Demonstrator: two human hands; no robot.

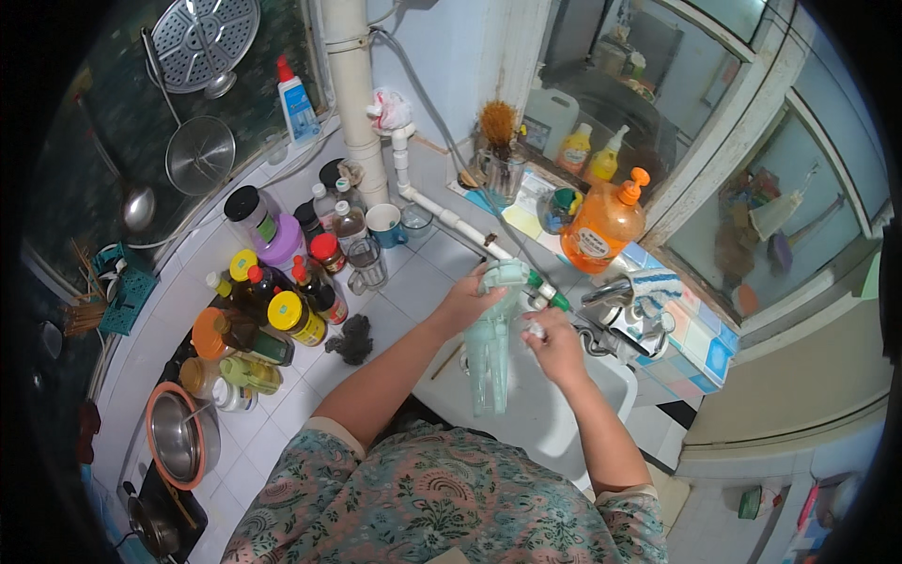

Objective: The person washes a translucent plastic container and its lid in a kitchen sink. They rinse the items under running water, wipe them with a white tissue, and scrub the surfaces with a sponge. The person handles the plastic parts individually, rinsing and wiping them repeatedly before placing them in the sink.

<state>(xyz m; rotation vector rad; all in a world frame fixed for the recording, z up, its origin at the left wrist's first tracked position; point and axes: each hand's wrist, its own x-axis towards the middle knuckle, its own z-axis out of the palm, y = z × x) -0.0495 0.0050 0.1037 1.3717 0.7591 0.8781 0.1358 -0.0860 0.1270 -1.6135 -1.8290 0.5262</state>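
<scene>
My left hand [462,303] is closed on the upper end of a pale green, see-through plastic item [489,352]. Long narrow parts of it hang down over the white sink [601,399]; its exact kind is unclear. Close to its right side, my right hand [556,343] is curled around a small white thing [534,329], too small to name. Just beyond both hands, a white pipe [460,226] ends in a green-and-white fitting [554,296]. A metal faucet [611,299] with a striped cloth [653,288] on it stands to the right.
Several bottles and jars crowd the left counter, among them a yellow-lidded jar [296,318]. A dark scouring pad [351,340] lies beside them. Metal bowls [178,437] sit nearer left. An orange pump bottle [604,226] stands on the window ledge. A blue mug [385,226] is near the wall.
</scene>
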